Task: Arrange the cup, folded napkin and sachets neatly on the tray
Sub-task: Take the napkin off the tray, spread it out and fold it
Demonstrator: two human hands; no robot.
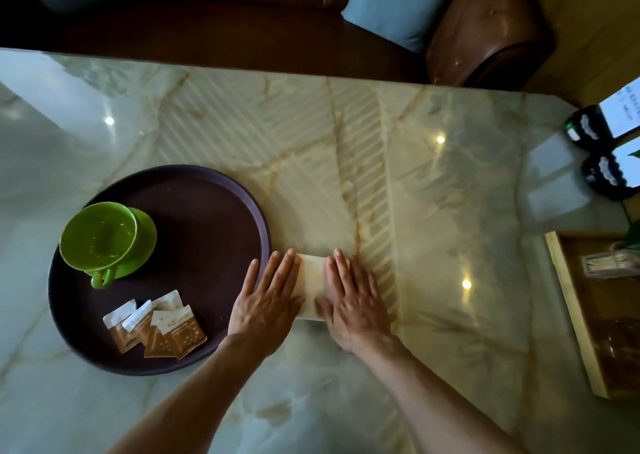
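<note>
Single head view, looking steeply down, close

On the marble table [415, 163], both hands press flat on a pale folded napkin [312, 282], left hand [268, 298] overlapping the round dark tray [214, 211]'s rim, right hand [353, 301] beside it. The tray holds a green cup [98, 235] on its saucer [143, 242] and overlapping sachets [156, 329].

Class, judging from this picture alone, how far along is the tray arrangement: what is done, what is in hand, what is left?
Done: the green cup on its saucer and the sachets lie on the tray. In hand: the left hand and right hand press the napkin flat on the table. Left: moving the napkin onto the tray.
</note>
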